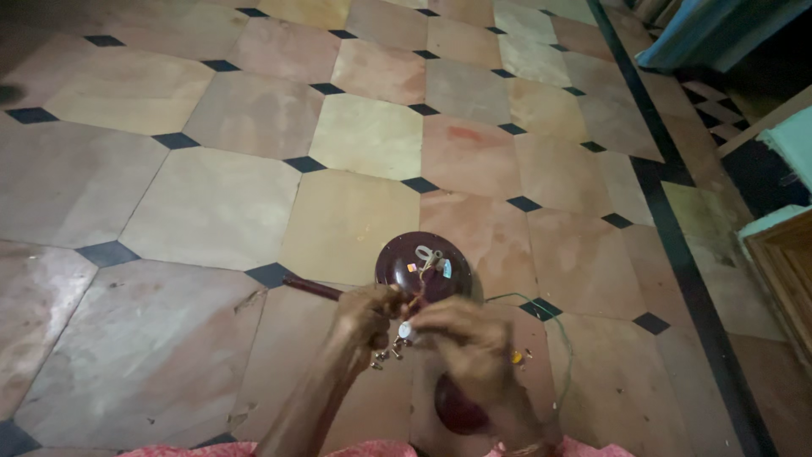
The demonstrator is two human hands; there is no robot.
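Observation:
A dark maroon round dish-shaped cover (423, 264) lies on the tiled floor with small metal parts and a bit of wire inside it. My left hand (365, 315) and my right hand (467, 338) meet just below it, pinching a small metal fitting (404, 330) with thin wires between the fingertips. A dark thin rod (311, 289) sticks out to the left from under my left hand. A second maroon rounded part (457, 408) sits beneath my right wrist, partly hidden.
A thin green wire (558, 338) loops over the floor to the right of my hands. Wooden furniture (787, 271) stands at the right edge, with blue cloth (710, 34) at the top right. Beige tiles (211, 203) with dark corner squares surround me.

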